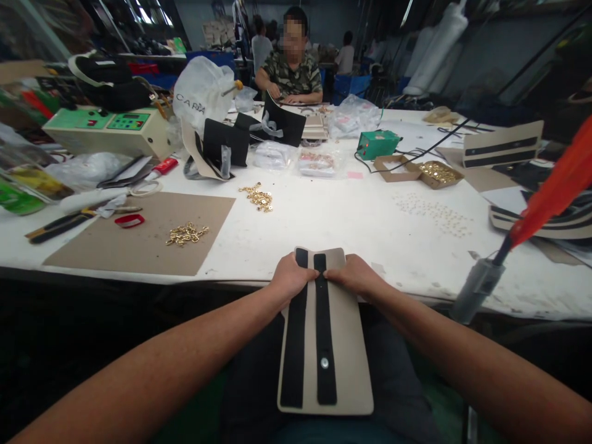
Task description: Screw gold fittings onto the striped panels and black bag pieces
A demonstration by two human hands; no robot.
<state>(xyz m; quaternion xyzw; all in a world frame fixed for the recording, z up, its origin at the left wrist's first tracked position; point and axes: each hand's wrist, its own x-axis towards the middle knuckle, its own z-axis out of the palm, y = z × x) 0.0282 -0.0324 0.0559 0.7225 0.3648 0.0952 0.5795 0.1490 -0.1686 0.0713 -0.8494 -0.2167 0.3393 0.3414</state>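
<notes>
A beige panel with two black strips [351, 357] rests over my lap, its far end at the table's front edge. My left hand [292, 276] grips its far left side, thumb pressed on the black strip nearer the middle. From the right, my right hand [350, 274] grips the same end, and its thumb tip meets that strip close to the other thumb. The fingers of both hands are hidden under the panel. On the near part of the middle strip sits a round silver metal piece [324, 363].
Gold hardware [187, 234] lies on a brown board [139, 213] at left, with more gold pieces [259, 198] beyond. An electric screwdriver-like tool with an orange-red part [555, 185] stands close at right. Cardboard trays [439, 176] and a green box [379, 143] stand behind. A person [291, 68] works opposite.
</notes>
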